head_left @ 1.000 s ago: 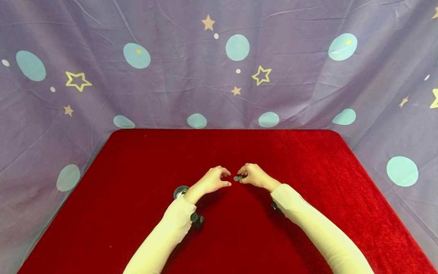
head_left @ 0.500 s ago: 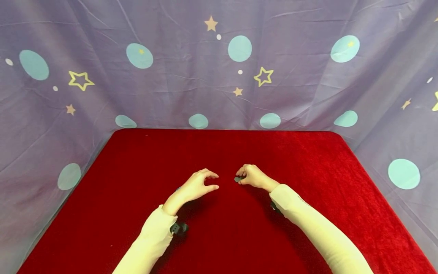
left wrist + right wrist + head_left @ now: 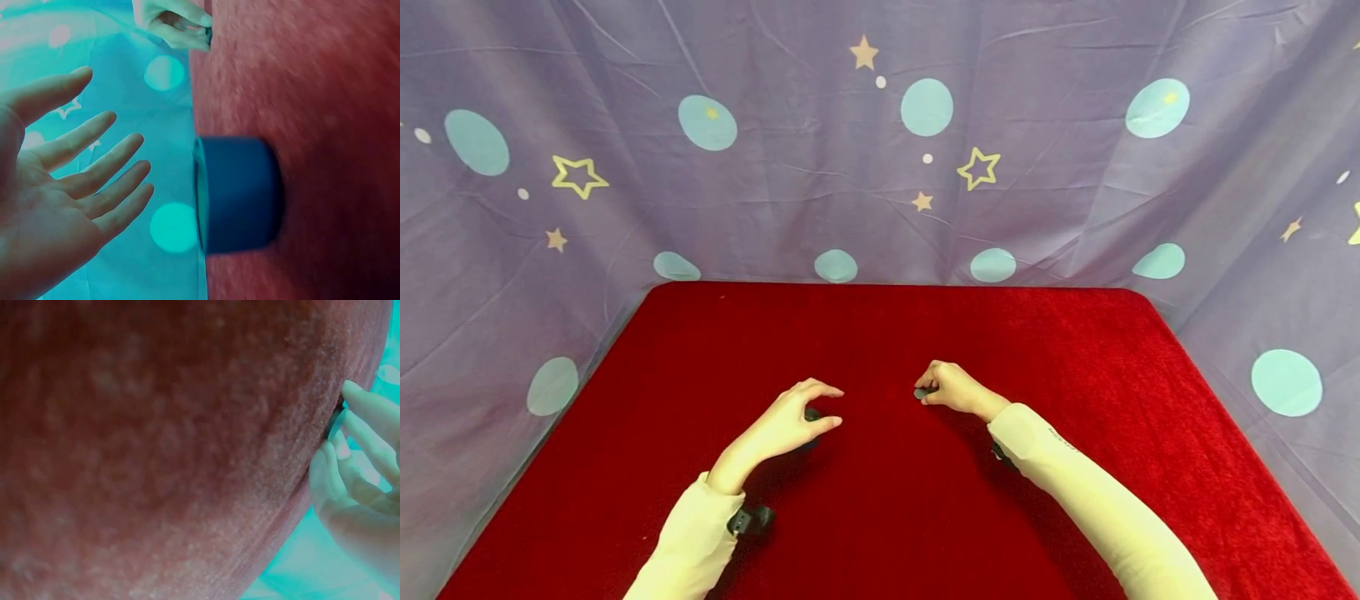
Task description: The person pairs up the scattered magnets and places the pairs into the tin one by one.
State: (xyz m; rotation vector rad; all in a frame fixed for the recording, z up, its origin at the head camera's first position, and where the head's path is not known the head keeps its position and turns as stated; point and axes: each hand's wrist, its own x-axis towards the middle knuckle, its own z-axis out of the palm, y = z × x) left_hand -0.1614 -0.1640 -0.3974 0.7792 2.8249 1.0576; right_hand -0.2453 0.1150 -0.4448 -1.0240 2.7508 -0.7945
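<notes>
A small dark round disc (image 3: pixel 921 393) is at the fingertips of my right hand (image 3: pixel 955 387), low over the red cloth. In the right wrist view the thumb and fingers pinch this disc (image 3: pixel 336 424) at the cloth. To the left, my left hand (image 3: pixel 786 422) is held above the table with its fingers spread and nothing in them. A short, dark blue cylindrical cup (image 3: pixel 240 195) stands upright on the cloth beside the left hand. From the head view most of the cup (image 3: pixel 812 414) is hidden behind that hand.
Red plush cloth (image 3: pixel 1037 333) covers the table. A lilac curtain (image 3: pixel 805 167) printed with dots and stars hangs along the back and both sides. Dark wrist cameras sit under both sleeves.
My left hand has moved left and toward me, away from the right hand, and its fingers have spread. The right hand stays nearly in place, its fingers drawn closer round the disc.
</notes>
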